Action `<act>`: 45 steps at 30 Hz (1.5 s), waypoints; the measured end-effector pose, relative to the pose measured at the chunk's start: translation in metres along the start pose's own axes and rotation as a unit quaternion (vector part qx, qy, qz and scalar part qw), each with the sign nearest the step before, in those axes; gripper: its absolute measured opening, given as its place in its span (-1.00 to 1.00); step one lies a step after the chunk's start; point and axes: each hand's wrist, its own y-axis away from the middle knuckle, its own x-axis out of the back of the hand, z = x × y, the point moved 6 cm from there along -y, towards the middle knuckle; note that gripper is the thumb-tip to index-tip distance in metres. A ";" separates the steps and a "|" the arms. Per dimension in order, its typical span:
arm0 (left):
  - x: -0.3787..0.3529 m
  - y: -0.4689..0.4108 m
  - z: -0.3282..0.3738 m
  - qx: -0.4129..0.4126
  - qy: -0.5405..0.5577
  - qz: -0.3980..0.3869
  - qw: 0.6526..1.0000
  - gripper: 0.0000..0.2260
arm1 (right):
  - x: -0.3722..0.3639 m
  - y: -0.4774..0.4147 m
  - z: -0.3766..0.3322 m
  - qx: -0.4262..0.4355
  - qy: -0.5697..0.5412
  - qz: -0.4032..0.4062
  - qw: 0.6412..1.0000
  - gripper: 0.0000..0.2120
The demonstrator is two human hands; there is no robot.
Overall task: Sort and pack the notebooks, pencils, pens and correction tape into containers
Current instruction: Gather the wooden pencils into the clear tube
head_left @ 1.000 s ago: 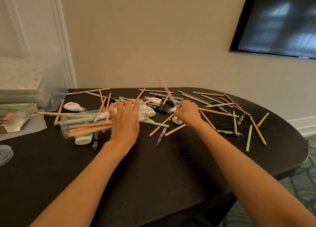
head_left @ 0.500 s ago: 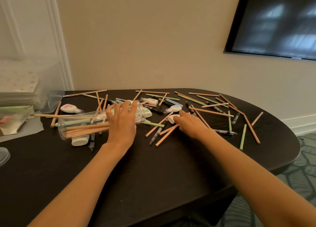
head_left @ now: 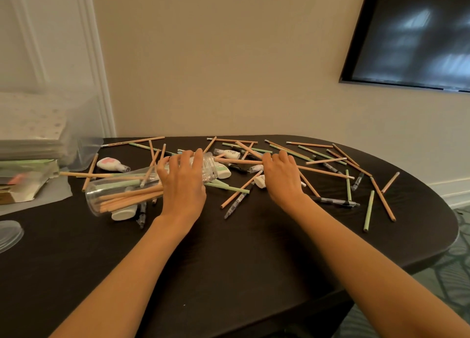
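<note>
- Worktop (head_left: 229, 261): dark, rounded at the right end; carries all the loose stationery.
- Clear jar (head_left: 119, 189): lies on its side at left centre, threaded mouth to the right, base to the left. Contents: a bundle of tan pencils (head_left: 127, 198) lying lengthwise, with at least one pale green one among them.
- Left hand (head_left: 183, 185): laid over the jar near its mouth, fingers curved round the wall, holding it in place.
- Right hand (head_left: 282, 177): just right of the jar mouth, fingers curled, pinching one long pencil (head_left: 241, 161). Its free end reaches close to the mouth; whether it has entered cannot be told.
- Loose pencils (head_left: 382, 199): tan and pale green, scattered crosswise over the back and right of the worktop.
- Pens (head_left: 236, 203): clear barrels with dark ends. One lies in front between the hands, one beside the right wrist, one under the jar's base end.
- Correction tape (head_left: 110, 164): a white dispenser with pink, behind the jar at left. Others lie partly under the jar, at its mouth, and just beside the right hand.
- Clear bin (head_left: 84, 134): far left, near the wall. Contents: a stack of notebooks (head_left: 30, 129), blurred through the plastic.
- Lid (head_left: 10, 233): clear, round, at the left edge, partly in view.
- Wall screen (head_left: 417, 32): dark, upper right.
</note>
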 end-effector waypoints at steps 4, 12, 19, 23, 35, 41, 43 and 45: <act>0.004 -0.002 -0.003 0.014 0.006 0.025 1.000 -0.41 | 0.006 0.000 -0.011 0.018 -0.002 0.003 1.000 -0.66; 0.004 0.000 -0.001 0.007 0.000 0.013 1.000 -0.43 | 0.032 0.003 -0.067 0.172 -0.001 0.275 0.946 -0.71; 0.010 -0.001 -0.013 0.032 0.014 0.028 0.999 -0.44 | 0.035 -0.024 -0.052 -0.042 -0.098 0.253 0.962 -0.40; 0.010 -0.003 -0.010 0.032 0.023 0.035 0.999 -0.44 | 0.022 -0.026 -0.061 -0.104 -0.347 0.038 0.931 -0.36; 0.008 -0.002 -0.014 0.039 -0.003 0.024 0.999 -0.42 | 0.018 -0.001 -0.071 -0.117 -0.725 -0.095 0.672 -0.46; 0.003 0.000 -0.013 0.026 -0.016 0.016 0.999 -0.43 | 0.005 0.004 -0.079 -0.107 -0.744 -0.198 0.629 -0.31; 0.003 0.000 -0.012 0.020 -0.015 0.020 0.999 -0.42 | 0.004 0.001 -0.071 -0.134 -0.759 -0.181 0.610 -0.35; 0.002 -0.001 -0.010 0.018 -0.020 0.012 1.000 -0.40 | 0.000 -0.003 -0.055 -0.185 -0.748 -0.138 0.623 -0.51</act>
